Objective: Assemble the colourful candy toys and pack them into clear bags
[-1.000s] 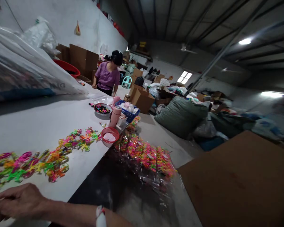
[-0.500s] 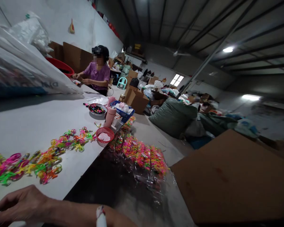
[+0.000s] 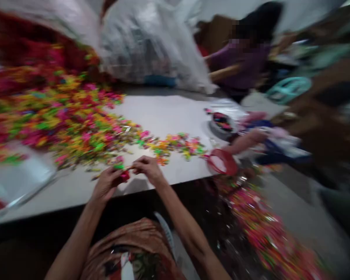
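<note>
My left hand (image 3: 106, 182) is closed around a small pink and green plastic toy (image 3: 124, 175) at the near side of the white table (image 3: 175, 116). Just to its right, my right hand (image 3: 149, 168) pinches a thin, light-coloured piece that reaches toward the toy. Blur hides whether the two parts are joined. Beyond both hands lies a large heap of bright plastic toys (image 3: 76, 120), and a narrower trail of similar toys (image 3: 177, 144) runs off to the right.
A red basket (image 3: 232, 165), a pink bottle (image 3: 247, 140) and a bowl of dark pieces (image 3: 221, 126) stand at the table's right end. Bagged toys (image 3: 268, 225) lie below the edge. A big white sack (image 3: 151, 46) and a person in purple (image 3: 242, 66) are behind.
The view has swung left and down from the room to the table. Both my hands now show together, with the small toy between them; earlier only one forearm and hand showed.
</note>
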The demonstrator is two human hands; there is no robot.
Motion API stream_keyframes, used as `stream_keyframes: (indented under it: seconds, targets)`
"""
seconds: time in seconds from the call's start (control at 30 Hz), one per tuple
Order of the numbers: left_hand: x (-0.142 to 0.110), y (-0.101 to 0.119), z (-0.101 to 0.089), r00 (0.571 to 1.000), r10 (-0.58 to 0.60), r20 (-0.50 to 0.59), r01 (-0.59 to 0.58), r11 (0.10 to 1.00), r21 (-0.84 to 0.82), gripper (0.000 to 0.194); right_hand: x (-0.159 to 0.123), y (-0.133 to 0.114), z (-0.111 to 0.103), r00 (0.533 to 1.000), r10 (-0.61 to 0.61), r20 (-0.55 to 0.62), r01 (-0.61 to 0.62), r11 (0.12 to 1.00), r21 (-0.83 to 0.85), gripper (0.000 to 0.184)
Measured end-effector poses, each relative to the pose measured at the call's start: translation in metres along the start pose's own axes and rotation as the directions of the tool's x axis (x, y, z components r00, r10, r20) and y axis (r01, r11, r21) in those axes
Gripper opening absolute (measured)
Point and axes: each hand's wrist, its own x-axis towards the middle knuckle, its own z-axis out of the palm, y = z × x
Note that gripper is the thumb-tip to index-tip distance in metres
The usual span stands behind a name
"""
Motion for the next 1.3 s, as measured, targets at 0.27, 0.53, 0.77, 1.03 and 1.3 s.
stream_keyframes:
  seconds: [0.27,0.53,0.77,1.03,1.3]
  targets:
    - [-0.013,0.012,-0.027,0.998,0.041,-0.044,-0.048,0.984,-0.172,0.043,0.008,0.005,0.015,0.996,-0.063,0.064,0.069,0.992,-0.102,0.027]
    - [-0.018,0.013,-0.04,0.998,0.012,-0.068,-0.027,0.974,-0.227,0.048,0.017,0.012,0.03,0.999,-0.023,0.047,0.028,0.994,-0.11,0.032]
    - [-0.015,0.02,-0.042,0.998,-0.008,-0.055,-0.008,0.958,-0.288,0.058,0.033,0.005,0.035,0.993,0.021,0.12,0.004,0.979,-0.204,0.036]
    - [0.003,0.0,-0.067,0.967,0.107,-0.232,-0.161,0.96,-0.227,0.066,0.035,0.009,0.054,0.975,-0.2,0.097,0.22,0.818,-0.531,0.037]
    - [0.005,0.07,-0.158,0.715,0.56,-0.418,-0.148,0.707,0.692,0.036,0.082,0.031,0.028,0.999,-0.03,-0.024,0.019,0.933,-0.36,0.042]
